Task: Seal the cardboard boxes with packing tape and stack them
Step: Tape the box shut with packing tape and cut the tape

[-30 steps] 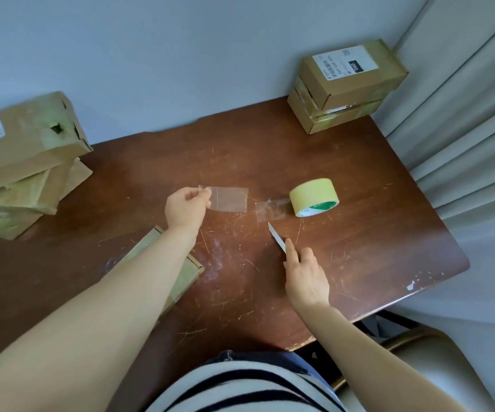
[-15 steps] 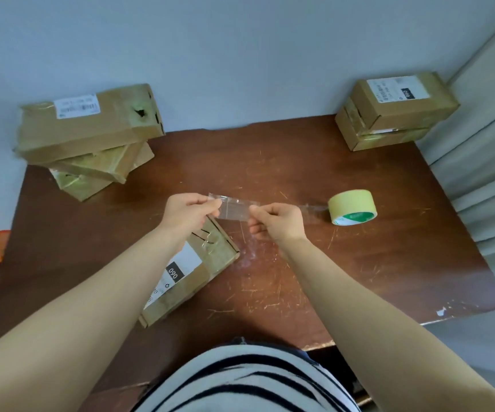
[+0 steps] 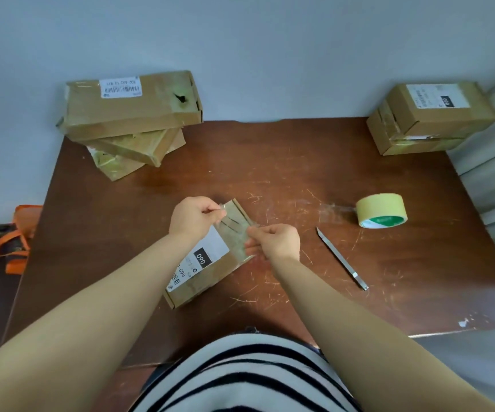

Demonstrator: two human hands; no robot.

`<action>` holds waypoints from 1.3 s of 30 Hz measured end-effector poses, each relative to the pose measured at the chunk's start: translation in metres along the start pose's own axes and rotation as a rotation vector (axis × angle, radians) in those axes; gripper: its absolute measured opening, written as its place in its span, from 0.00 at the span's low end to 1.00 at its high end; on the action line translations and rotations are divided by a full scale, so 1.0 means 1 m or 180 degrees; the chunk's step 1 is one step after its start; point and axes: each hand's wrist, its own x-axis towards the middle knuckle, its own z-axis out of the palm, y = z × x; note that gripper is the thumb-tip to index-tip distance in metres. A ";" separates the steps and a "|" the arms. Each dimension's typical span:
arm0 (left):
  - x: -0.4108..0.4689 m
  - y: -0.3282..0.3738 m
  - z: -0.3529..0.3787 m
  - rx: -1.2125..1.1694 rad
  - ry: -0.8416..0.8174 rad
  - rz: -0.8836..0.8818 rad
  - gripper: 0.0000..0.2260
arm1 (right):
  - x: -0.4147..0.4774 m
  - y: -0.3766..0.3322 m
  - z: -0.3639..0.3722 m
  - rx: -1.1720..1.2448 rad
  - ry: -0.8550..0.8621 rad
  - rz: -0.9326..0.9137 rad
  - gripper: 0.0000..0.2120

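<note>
Left hand (image 3: 195, 217) and right hand (image 3: 276, 241) pinch clear tape (image 3: 236, 228) over a box (image 3: 207, 282).

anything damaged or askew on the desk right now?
Yes. In the far-left stack, the top box has a torn dark hole near its right end, and the boxes under it sit skewed, not squared up.
</note>
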 end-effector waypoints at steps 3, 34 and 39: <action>0.003 -0.003 0.000 0.0171 -0.0041 0.0033 0.08 | 0.002 0.003 0.008 -0.0068 0.0107 0.0030 0.16; 0.020 0.002 -0.002 0.1098 -0.0282 0.0040 0.08 | 0.006 0.014 0.012 -0.2448 0.0890 -0.2558 0.16; 0.017 0.004 -0.003 0.1085 -0.0241 0.0059 0.06 | 0.015 0.034 0.017 -0.4033 -0.0921 -0.2353 0.33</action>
